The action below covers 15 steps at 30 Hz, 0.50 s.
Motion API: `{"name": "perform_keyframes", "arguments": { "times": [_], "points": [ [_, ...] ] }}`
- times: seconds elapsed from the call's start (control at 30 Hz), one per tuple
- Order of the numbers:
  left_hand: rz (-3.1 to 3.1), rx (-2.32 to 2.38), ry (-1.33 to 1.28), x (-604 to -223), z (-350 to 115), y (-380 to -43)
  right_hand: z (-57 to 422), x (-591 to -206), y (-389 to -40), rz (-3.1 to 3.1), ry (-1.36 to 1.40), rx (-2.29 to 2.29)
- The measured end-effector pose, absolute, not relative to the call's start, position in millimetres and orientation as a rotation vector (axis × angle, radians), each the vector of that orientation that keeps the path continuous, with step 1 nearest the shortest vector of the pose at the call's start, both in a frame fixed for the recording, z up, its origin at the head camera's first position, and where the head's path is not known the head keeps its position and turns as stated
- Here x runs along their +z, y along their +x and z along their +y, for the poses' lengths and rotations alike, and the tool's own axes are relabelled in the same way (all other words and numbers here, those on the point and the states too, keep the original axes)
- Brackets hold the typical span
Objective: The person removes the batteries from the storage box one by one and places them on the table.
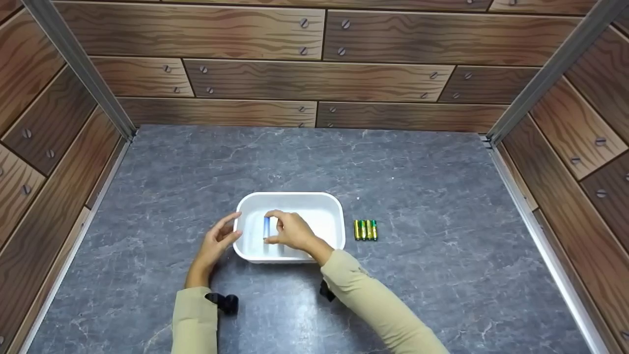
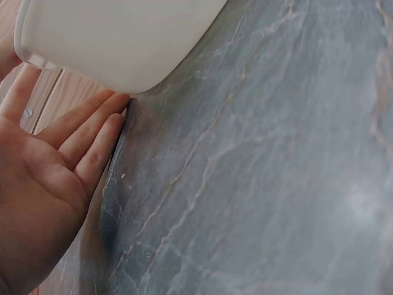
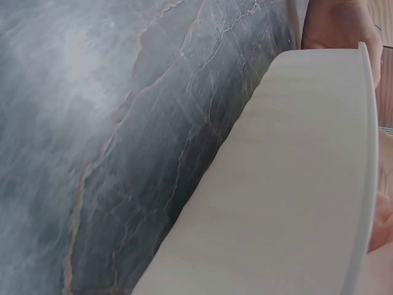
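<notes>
A white plastic tub [image 1: 322,199] stands on the grey marbled surface. Over its inside my right hand [image 1: 295,232] pinches a slim blue cylinder [image 1: 267,227], about the size of a battery, end to end between thumb and fingertip. The cylinder is upright in the head view; whether it touches the tub floor I cannot tell. At the tub's left end my left hand [image 1: 215,246] touches the rim, its fingers spread and fairly straight along the wall [image 2: 116,37]. In the right wrist view the tub's side hides most of the right hand [image 3: 382,224].
Right of the tub, several green-and-gold batteries [image 1: 366,230] lie side by side in a row. Wood-patterned panels [image 1: 314,78] wall the back and both sides, with metal posts at the corners. Black wrist mounts [image 1: 228,304] stick out below the sleeves.
</notes>
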State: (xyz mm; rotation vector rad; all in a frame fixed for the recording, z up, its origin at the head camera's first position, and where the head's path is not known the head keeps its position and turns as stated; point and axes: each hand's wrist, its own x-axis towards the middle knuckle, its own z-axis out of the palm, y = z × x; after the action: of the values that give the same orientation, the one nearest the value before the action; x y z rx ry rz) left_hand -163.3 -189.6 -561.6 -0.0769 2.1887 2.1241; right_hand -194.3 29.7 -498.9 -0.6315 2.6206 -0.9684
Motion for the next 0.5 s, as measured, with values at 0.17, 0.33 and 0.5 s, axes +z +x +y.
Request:
{"name": "perform_keyframes", "arguments": {
  "times": [0.17,0.33,0.5],
  "points": [
    [2.195,2.105,-0.087,-561,-190,-162,38,-495,-191,2.611,-0.662,-0.99],
    [2.182,2.117,-0.072,-563,-190,-161,49,-492,-190,2.603,-0.679,-1.049],
    [2.169,2.136,-0.069,-564,-191,-163,59,-488,-190,2.596,-0.689,-1.11]
  ]
}}
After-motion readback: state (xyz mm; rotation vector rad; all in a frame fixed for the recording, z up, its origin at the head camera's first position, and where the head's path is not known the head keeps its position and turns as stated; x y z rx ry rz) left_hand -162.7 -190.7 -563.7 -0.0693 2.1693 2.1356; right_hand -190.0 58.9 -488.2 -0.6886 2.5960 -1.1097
